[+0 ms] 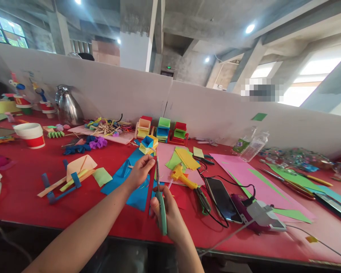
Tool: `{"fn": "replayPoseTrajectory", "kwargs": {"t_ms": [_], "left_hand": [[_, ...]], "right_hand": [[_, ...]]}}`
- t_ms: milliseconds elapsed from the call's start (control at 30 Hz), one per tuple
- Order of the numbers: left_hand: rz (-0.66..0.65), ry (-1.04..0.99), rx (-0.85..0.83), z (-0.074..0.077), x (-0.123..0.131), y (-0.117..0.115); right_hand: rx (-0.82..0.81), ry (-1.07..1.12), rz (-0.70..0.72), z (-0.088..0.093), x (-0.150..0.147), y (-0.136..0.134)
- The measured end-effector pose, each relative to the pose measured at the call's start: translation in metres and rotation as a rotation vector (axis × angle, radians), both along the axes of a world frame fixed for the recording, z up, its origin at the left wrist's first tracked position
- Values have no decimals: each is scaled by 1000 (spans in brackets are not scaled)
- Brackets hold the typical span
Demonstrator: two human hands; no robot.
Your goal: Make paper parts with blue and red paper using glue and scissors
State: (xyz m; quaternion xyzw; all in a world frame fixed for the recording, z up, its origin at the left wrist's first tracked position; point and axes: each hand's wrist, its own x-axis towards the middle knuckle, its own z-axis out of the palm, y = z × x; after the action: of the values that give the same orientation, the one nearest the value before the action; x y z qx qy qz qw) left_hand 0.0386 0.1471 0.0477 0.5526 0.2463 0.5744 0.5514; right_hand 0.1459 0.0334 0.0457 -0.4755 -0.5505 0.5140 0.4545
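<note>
My right hand (170, 212) grips a pair of scissors (162, 216) with pale green handles, their blades pointing away from me and looking nearly closed. Just left of the blades, my left hand (142, 170) has thumb and fingers pinched on a narrow red paper strip (151, 189), which hangs over blue paper; the pinched end is hidden. Under and beside my left hand lies the blue sheet (136, 200). Beyond the fingertips stands a small blue and yellow folded-paper box (148, 144). Right of the scissors a yellow glue gun (184, 177) rests on pink paper.
Behind are stacked paper boxes (163, 129). A phone (224, 199), a cutter knife (203, 201) and a purple power strip (250, 214) with cables lie right. Left are a paper-and-stick construction (81, 170), a paper cup (31, 135) and a steel jug (68, 106). A white partition (125, 89) borders the table.
</note>
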Motion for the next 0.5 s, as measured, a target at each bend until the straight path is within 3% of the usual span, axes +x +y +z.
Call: {"fn": "replayPoseTrajectory", "kwargs": {"t_ms": [300, 500], "left_hand": [[-4, 86, 33, 0, 0, -2], [-159, 83, 18, 2, 6, -9]], "right_hand": [[-52, 172, 115, -1, 3, -6], [22, 110, -99, -9, 1, -7]]}}
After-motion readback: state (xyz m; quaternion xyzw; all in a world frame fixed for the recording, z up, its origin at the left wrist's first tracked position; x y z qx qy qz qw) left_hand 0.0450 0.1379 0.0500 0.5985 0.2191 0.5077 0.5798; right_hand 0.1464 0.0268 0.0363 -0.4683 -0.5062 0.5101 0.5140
